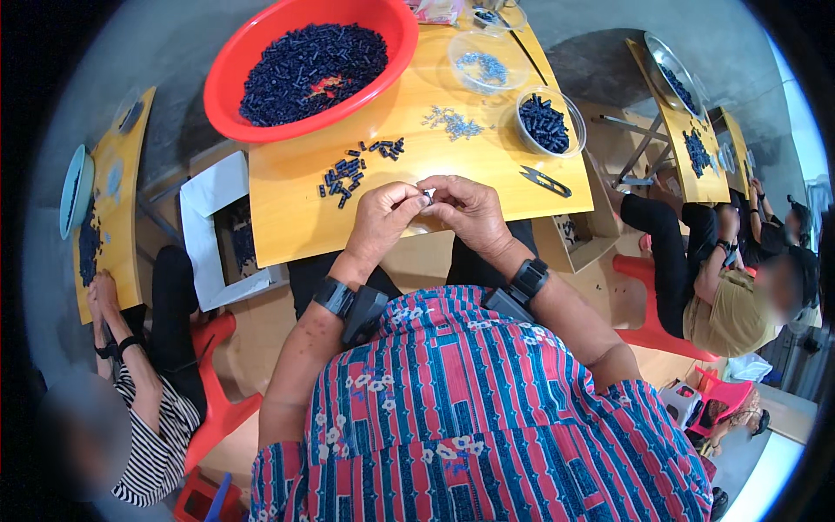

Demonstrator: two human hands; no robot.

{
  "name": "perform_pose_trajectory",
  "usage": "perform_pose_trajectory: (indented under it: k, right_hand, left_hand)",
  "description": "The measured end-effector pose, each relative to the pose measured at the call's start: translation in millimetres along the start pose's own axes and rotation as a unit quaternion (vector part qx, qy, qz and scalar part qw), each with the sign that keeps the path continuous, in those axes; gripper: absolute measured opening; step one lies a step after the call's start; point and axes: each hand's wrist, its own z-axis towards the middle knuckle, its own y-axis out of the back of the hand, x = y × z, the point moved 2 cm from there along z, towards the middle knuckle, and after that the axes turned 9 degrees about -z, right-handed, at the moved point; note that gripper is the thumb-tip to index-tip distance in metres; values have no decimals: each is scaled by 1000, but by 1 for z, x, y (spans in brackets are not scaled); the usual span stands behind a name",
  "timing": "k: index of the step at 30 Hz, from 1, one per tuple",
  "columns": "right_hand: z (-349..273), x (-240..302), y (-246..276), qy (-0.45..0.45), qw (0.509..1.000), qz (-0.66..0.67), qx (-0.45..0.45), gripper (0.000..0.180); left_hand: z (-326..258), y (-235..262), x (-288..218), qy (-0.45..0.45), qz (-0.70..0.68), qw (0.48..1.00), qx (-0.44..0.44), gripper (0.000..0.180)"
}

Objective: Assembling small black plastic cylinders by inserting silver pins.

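Together both hands (428, 211) pinch a small part (427, 198)

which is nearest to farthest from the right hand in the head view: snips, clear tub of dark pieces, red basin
1. Snips: just beyond the right hand, to its right.
2. Clear tub of dark pieces: farther back, right side of the table.
3. Red basin: far back, to the left.

On my yellow table (296, 217) I count 1 red basin (261, 52) of dark parts, 3 clear round containers (550, 122) right of the basin, 1 pair of snips (546, 180), and 2 loose heaps: dark parts (352, 170), silver screws (452, 123). 2 other people sit at neighbouring tables.
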Motion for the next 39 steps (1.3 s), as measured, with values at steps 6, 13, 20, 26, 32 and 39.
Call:
perform_pose_trajectory:
  k: [6,13,20,26,32,39]
  right_hand:
    - [-1,-3,0,-17,1000,13,-9,34]
    - [2,1,1,52,994,-91,-37,32]
    - [4,3,1,131,982,-130,-38,29]
    - [4,7,8,182,967,-173,-38,28]
    - [12,11,32,118,967,-213,-73,30]
    - [40,-15,134,36,888,-399,-228,28]
  left_hand:
    - [0,0,-2,-25,7,1000,-7,19]
    - [0,-1,-2,1,25,1000,-10,17]
    - [1,-2,-6,14,25,999,-17,15]
    - [4,-3,-4,22,64,998,7,14]
    - [-5,-5,-7,-26,47,998,-18,12]
    - [-8,-7,-13,-68,117,991,4,8]
